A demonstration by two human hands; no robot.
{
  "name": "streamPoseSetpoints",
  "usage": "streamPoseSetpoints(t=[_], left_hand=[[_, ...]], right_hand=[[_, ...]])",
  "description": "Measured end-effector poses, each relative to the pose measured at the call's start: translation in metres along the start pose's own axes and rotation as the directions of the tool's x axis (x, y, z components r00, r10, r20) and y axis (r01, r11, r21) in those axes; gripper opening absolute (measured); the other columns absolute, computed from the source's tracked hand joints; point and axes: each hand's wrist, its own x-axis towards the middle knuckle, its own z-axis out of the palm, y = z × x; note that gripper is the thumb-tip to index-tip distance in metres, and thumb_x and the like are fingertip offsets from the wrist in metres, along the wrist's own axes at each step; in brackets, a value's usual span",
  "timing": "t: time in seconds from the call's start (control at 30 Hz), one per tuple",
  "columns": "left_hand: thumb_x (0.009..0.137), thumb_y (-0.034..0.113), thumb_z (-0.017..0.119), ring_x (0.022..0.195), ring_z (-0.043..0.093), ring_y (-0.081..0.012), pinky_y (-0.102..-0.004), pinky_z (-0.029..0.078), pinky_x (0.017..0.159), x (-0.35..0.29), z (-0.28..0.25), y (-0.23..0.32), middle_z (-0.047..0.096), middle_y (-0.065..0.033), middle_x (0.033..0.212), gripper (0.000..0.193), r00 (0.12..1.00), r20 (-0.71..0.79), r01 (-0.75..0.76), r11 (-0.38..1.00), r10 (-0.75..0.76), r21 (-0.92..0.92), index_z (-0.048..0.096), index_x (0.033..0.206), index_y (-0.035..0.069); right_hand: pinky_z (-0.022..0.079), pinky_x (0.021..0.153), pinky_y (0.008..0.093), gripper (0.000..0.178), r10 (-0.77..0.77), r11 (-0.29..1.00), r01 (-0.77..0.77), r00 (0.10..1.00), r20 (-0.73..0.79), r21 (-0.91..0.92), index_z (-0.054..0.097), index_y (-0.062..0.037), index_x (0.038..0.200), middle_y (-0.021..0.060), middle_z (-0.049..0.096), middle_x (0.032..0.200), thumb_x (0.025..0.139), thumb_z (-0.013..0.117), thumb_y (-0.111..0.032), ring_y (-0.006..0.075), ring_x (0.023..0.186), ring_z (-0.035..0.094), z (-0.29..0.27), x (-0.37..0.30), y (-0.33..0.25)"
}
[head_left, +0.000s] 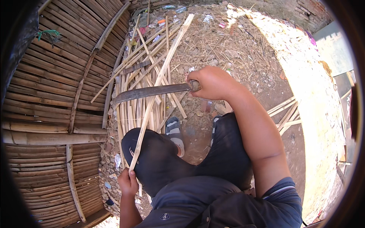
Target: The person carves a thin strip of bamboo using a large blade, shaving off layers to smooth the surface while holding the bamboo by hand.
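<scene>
A long pale strip of split bamboo or wood (169,60) slants up and away across my left thigh. Its near end is pinched in my left hand (128,182), thumb pressed along it. Ahead of my knees, my right hand (213,81) is closed round the short handle of a machete (152,91). The dark, slightly curved blade points left and crosses the strip about midway. Whether the edge touches the strip I cannot tell. Most of the handle is hidden in my fist.
Several loose strips (131,110) lie piled on the ground beyond my left knee. A slatted bamboo wall (57,81) runs close along the left. More strips (291,118) lie at the right, behind my right arm. Chips and litter (228,45) cover the ground; my sandalled foot (173,129) stands beside the pile.
</scene>
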Motion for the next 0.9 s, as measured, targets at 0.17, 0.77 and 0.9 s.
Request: streamPoseSetpoints(t=[0.17,0.77,0.9], left_hand=[[0.106,0.032,0.054,0.053,0.053,-0.032,-0.0405,0.04,0.052,-0.003,0.001,-0.003,0.051,-0.0137,0.061,0.041,1.0,-0.006,-0.001,1.0,0.001,0.019,0.052,0.078,0.003],[0.104,0.038,0.06,0.056,0.059,-0.0389,-0.0444,0.044,0.054,-0.002,0.001,0.003,0.056,-0.0178,0.063,0.042,0.999,-0.011,0.039,0.998,-0.038,0.05,0.061,0.084,0.001],[0.103,0.038,0.061,0.057,0.06,-0.0399,-0.0451,0.045,0.054,-0.008,0.005,-0.003,0.056,-0.0178,0.064,0.041,0.998,-0.038,0.043,0.998,-0.041,0.037,0.061,0.084,0.002]], right_hand=[[0.055,0.078,0.0455,0.046,0.072,0.991,-0.064,0.995,-0.062,0.12,0.075,-0.0089,0.111,0.0188,0.074,0.087,0.08,0.087,-0.041,0.0378,0.085,0.072,-0.001,0.003,0.013],[0.054,0.076,0.0463,0.045,-0.117,0.992,0.112,0.99,0.076,0.065,0.075,-0.007,0.104,0.0177,0.072,0.083,0.077,0.087,-0.041,0.0395,0.084,0.071,0.022,0.005,-0.03],[0.054,0.076,0.0457,0.049,0.053,0.979,-0.055,0.998,0.014,0.196,0.075,-0.006,0.109,0.0188,0.073,0.086,0.079,0.086,-0.043,0.0369,0.083,0.071,0.011,0.009,0.002]])
